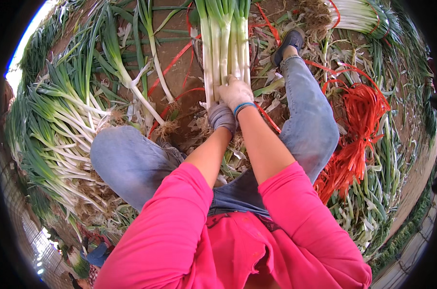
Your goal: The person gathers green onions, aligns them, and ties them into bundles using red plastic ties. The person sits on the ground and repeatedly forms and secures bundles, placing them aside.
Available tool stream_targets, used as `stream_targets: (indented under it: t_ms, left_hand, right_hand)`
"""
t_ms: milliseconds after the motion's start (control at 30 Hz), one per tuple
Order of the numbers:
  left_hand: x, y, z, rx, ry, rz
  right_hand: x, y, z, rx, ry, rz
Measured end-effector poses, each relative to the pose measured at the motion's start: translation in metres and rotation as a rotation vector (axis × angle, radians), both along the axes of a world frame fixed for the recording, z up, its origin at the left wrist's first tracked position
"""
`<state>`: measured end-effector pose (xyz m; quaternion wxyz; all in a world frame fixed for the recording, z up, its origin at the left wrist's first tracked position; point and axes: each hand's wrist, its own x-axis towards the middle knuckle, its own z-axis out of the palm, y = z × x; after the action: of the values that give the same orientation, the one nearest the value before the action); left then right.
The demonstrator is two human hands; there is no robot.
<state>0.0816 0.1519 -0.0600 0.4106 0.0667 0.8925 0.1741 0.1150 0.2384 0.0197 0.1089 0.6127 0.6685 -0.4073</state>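
Observation:
A bunch of thick Welsh onions [224, 47] stretches away from me, white stalks nearer and green leaves at the far end. My right hand [236, 93], in a whitish glove, grips the lower stalks from the right. Just below it, my left hand [222, 116], in a grey glove, is closed around the root end, which the gloves hide. Red plastic straps [175, 59] lie on the soil around and beneath the bunch. Two loose onions, one a thick stalk [142, 95] with its roots on, lie to the left of my hands.
A large heap of Welsh onions [66, 144] lies at my left knee. By my right leg is a bundle of red plastic strips [359, 133] on discarded leaves [370, 202]. A tied onion bundle [359, 18] lies at the far right. Another person [97, 254] is partly visible at lower left.

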Motion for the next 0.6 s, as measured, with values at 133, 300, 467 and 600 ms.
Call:
stream_targets:
  t_ms: [133, 300, 467, 600]
  left_hand:
    - [0.022, 0.013, 0.014, -0.128, 0.394, -0.491]
    - [0.0, 0.02, 0.008, -0.197, 0.245, -0.531]
    - [-0.001, 0.028, 0.006, -0.184, 0.31, -0.546]
    - [-0.007, 0.033, 0.029, -0.228, 0.205, -0.503]
  right_hand:
    - [0.022, 0.03, -0.056, -0.2, 0.18, -0.047]
    - [0.026, 0.036, -0.082, -0.197, 0.256, 0.163]
    - [0.033, 0.037, -0.089, -0.267, 0.439, 0.031]
    - [0.034, 0.042, -0.065, -0.327, 0.359, 0.049]
